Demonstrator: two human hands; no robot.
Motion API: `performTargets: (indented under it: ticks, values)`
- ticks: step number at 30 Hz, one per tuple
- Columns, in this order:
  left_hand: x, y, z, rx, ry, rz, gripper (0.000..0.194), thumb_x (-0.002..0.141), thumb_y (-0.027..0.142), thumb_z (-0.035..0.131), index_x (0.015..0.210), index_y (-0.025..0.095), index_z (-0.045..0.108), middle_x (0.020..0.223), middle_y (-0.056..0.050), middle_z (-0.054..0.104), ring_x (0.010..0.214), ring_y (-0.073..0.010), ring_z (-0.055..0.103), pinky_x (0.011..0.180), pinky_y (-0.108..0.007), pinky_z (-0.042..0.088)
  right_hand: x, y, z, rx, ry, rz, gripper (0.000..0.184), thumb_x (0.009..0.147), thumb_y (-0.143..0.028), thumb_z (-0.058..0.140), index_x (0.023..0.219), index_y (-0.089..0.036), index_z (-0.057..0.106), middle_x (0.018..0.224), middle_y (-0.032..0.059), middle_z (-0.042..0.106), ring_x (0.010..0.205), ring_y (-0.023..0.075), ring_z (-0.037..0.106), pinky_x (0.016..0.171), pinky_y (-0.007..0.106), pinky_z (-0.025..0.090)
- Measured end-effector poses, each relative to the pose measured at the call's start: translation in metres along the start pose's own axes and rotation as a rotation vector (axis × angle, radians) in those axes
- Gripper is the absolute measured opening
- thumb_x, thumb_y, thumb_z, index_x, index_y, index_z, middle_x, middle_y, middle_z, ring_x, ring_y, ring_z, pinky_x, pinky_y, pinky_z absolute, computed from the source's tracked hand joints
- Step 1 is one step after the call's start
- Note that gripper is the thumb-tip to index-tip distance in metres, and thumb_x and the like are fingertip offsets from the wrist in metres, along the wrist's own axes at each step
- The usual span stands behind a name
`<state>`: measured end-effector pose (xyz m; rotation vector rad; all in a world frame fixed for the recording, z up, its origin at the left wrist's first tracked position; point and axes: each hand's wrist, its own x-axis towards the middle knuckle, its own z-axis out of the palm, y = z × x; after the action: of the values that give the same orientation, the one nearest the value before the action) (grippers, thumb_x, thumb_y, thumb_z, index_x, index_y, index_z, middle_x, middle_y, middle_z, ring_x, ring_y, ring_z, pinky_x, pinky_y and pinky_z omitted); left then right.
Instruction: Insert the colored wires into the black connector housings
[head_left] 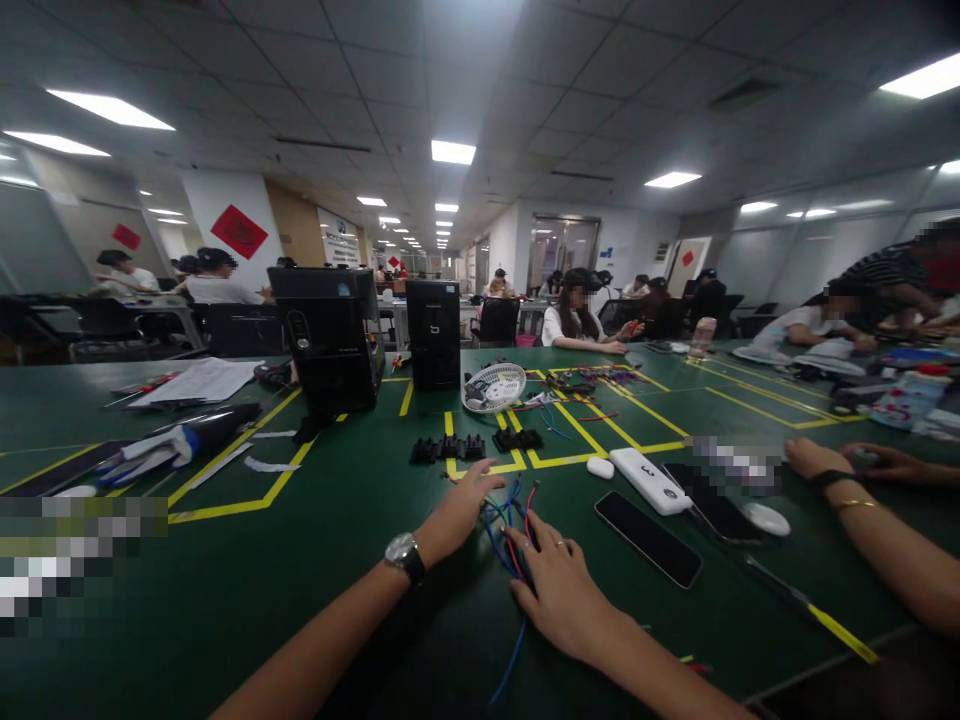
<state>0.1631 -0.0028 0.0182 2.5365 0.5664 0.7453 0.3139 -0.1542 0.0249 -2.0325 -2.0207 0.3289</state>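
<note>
A loose bunch of blue, red and green wires [495,540] lies on the green table between my hands, with one blue strand trailing toward me. My left hand [463,505], with a watch on its wrist, reaches to the bunch's far left side, fingers stretched out. My right hand [559,585] rests over the bunch's right side with its fingers apart. Neither hand visibly grips a wire, though some strands run under the right fingers. Just beyond my left hand sit black connector blocks [448,449], and a shorter black block row [517,440] is to their right.
Right of my hands lie a phone [649,538], a white power bank [649,481], a small white case [600,467] and a yellow-handled tool [840,632]. Another person's arm [892,540] rests at the right. Farther off stand a white basket [493,388] and two black computer towers [326,340].
</note>
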Motion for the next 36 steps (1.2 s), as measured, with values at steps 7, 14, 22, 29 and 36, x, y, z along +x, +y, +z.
performTargets:
  ticks: [7, 14, 22, 29, 36]
  values:
    - [0.0, -0.039, -0.021, 0.245, -0.126, -0.119, 0.028, 0.087, 0.016, 0.039, 0.107, 0.019, 0.059, 0.112, -0.008, 0.054, 0.102, -0.0201, 0.047, 0.089, -0.033, 0.04, -0.009, 0.036, -0.01, -0.053, 0.07, -0.071, 0.045, 0.087, -0.025, 0.046, 0.132, -0.021, 0.046, 0.133, 0.0137, 0.043, 0.122, 0.0287, 0.039, 0.102, 0.039, 0.03]
    - [-0.021, -0.04, -0.025, 0.263, -0.104, -0.138, 0.025, 0.092, 0.025, 0.033, 0.088, 0.018, 0.056, 0.094, -0.007, 0.053, 0.088, -0.0194, 0.047, 0.079, -0.032, 0.04, 0.017, 0.065, -0.012, -0.11, 0.122, 0.024, 0.043, 0.089, -0.014, 0.036, 0.13, -0.012, 0.048, 0.117, 0.0163, 0.048, 0.104, 0.0246, 0.047, 0.094, 0.034, 0.035]
    - [-0.013, -0.009, -0.008, 0.133, -0.154, 0.065, 0.022, 0.092, 0.023, 0.035, 0.093, 0.019, 0.056, 0.111, -0.008, 0.052, 0.099, -0.0185, 0.049, 0.089, -0.031, 0.04, 0.053, 0.078, -0.023, -0.097, 0.19, 0.167, 0.045, 0.087, -0.016, 0.046, 0.131, -0.01, 0.046, 0.118, 0.0174, 0.048, 0.105, 0.0258, 0.048, 0.094, 0.035, 0.035]
    - [0.027, 0.027, 0.036, 0.076, -0.226, 0.226, 0.021, 0.091, 0.018, 0.038, 0.099, 0.021, 0.057, 0.115, -0.007, 0.051, 0.105, -0.0185, 0.048, 0.092, -0.032, 0.04, 0.013, 0.103, -0.065, -0.122, 0.28, 0.134, 0.032, 0.089, -0.021, 0.042, 0.116, -0.015, 0.059, 0.119, 0.0135, 0.053, 0.112, 0.0242, 0.047, 0.098, 0.033, 0.031]
    - [0.058, 0.034, 0.062, 0.028, -0.209, 0.286, 0.03, 0.089, 0.02, 0.046, 0.118, 0.026, 0.051, 0.12, -0.006, 0.049, 0.108, -0.0185, 0.047, 0.093, -0.032, 0.039, -0.056, 0.148, -0.066, -0.149, 0.186, 0.208, 0.038, 0.089, -0.032, 0.044, 0.119, -0.016, 0.059, 0.121, 0.0136, 0.053, 0.111, 0.0254, 0.05, 0.096, 0.035, 0.036]
